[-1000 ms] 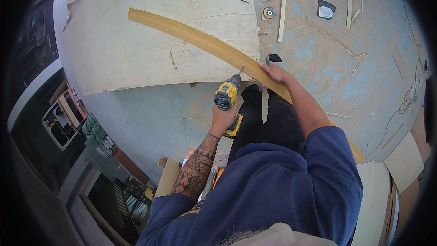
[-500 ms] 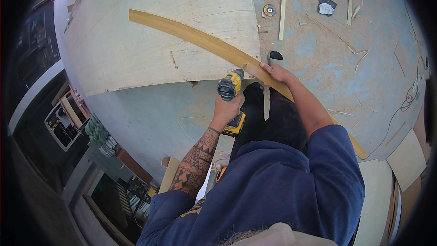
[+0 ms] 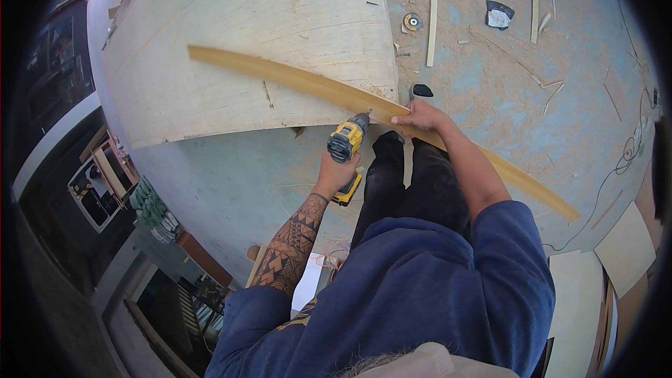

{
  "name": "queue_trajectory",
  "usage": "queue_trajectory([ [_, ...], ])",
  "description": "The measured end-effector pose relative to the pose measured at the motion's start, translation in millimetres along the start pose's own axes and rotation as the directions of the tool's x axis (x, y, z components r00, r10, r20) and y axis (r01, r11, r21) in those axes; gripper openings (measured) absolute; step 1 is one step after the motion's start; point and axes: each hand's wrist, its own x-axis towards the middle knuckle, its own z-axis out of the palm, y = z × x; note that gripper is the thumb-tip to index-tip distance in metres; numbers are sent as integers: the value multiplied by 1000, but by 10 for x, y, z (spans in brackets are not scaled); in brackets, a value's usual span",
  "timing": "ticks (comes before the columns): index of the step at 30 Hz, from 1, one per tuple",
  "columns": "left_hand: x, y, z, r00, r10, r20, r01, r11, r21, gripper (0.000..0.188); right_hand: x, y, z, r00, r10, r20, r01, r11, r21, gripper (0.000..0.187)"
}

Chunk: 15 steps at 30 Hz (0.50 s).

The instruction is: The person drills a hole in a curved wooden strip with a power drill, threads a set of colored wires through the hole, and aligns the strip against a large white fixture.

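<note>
My left hand (image 3: 336, 172) is wrapped round the grip of a yellow and black cordless drill (image 3: 348, 138). The drill's tip points up and away, at or very near the near edge of a long wooden strip (image 3: 301, 82); contact is hard to make out. My right hand (image 3: 422, 116) grips that strip near its middle, fingers closed over its edge. The strip slants from upper left to lower right. Its far part is over a pale plywood sheet (image 3: 245, 7), and its near end reaches out past my right forearm.
Over the dusty floor at right lie narrow strips (image 3: 432, 21), a round disc (image 3: 412, 22), a dark scrap (image 3: 499, 15) and a thin cable (image 3: 591, 217). Plywood panels (image 3: 577, 308) stand at lower right. Rolled green cloth (image 3: 149, 199) and shelving are at left.
The strip has turned, its far end swinging down and its near end swinging up to the right. My left hand and the drill have shifted slightly left and nearer; my right hand still grips the strip.
</note>
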Motion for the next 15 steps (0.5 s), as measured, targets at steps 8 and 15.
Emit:
queue_trajectory([
  [8, -54, -29, 65, 995, -101, 4, 101, 995, 3, 32, -38, -41, 64, 972, -57, -228, -32, 930, -367, 63],
  [15, -59, -95, 131, 999, -16, -44, 16, 1000, 10, 31, -205, -191, 124, 895, -20, -445, -169, 909, -381, 63],
])
